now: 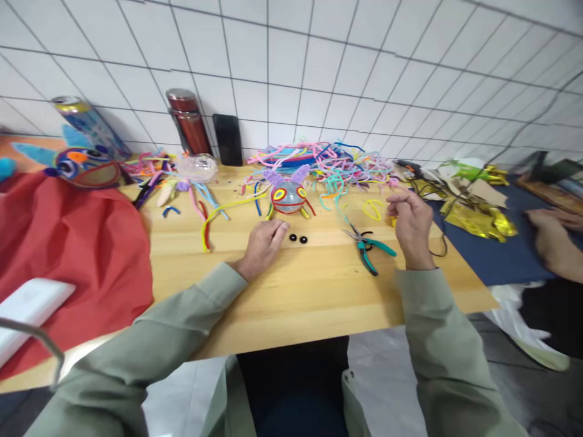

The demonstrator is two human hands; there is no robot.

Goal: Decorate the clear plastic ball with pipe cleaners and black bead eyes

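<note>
My left hand (263,246) rests on the wooden table with its fingers curled in, and nothing shows in it. Just right of it lie two shiny black beads (298,239). Behind them stands a clear ball figure (288,197) with purple pipe-cleaner ears, yellow-and-red ringed eyes and bent pipe-cleaner legs. My right hand (411,227) is raised at the right, fingers bent together; whatever they hold, if anything, is too small to make out. A bent yellow pipe cleaner (372,209) lies left of it. Teal-handled pliers (365,247) lie spread between my hands.
Tangled pipe cleaners (319,159) heap along the tiled wall. A phone (228,139), red flask (189,121) and can (91,124) stand at the back left. Red cloth (100,243) covers the left side. Gold foil (483,220) and another person's hand (558,243) are at right.
</note>
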